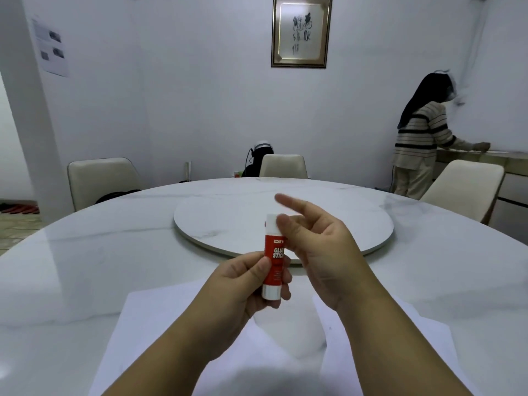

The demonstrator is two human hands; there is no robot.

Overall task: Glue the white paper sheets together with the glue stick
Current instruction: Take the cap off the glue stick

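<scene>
The red-and-white glue stick (273,257) stands upright, capped, above my white sheets (160,332), which lie flat on the near table edge.

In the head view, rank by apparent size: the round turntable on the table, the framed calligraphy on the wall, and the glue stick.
1. Turntable, by far the widest.
2. Framed calligraphy.
3. Glue stick, smallest, though it is nearest the camera, gripped upright in the left hand.

At frame centre my left grip (243,281) holds the glue stick (273,261) upright, my right grip (320,247) touching its white cap, above the white paper sheets (160,338) on the bench (85,252).
</scene>
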